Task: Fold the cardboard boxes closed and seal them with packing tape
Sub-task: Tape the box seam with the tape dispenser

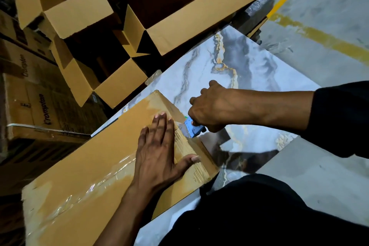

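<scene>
While the right hand (211, 110) clenches a blue tape cutter (192, 128) at the end of the closed box (95, 158), the left hand (157, 152) presses flat, fingers straight, on its taped top. That box lies on a marble-patterned table (249, 66); open boxes (179, 12) stand behind.

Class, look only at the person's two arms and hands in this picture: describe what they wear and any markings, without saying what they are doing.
Both hands are bare: no gloves, rings or watch show. The right hand leads back along a bare forearm to a dark, loose sleeve pushed up short of the wrist. The left hand has a bare forearm as far as the frame shows; no sleeve is visible on it. No markings can be made out.
</scene>
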`<act>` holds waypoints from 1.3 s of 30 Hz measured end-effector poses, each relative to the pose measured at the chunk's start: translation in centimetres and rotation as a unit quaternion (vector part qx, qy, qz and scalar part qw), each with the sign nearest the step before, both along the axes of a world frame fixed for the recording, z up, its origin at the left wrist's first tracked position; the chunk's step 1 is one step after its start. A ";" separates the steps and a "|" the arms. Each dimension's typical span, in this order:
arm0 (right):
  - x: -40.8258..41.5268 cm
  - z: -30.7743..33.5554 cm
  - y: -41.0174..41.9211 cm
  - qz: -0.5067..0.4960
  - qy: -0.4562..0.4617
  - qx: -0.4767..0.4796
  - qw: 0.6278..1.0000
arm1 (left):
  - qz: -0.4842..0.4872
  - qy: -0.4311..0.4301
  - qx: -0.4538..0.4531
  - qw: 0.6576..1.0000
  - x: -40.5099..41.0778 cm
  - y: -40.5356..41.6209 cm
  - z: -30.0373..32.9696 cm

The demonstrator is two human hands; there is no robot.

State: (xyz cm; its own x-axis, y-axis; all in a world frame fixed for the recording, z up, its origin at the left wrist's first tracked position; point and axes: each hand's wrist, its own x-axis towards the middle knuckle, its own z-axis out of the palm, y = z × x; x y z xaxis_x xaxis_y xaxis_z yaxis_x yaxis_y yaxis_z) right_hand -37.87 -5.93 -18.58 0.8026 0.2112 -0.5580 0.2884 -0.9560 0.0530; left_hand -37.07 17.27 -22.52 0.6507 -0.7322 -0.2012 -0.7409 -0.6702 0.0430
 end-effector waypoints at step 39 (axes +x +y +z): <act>4.5 -12.8 -10.7 -0.141 0.164 0.125 0.968 | -0.328 0.005 0.180 0.927 3.7 -6.4 1.2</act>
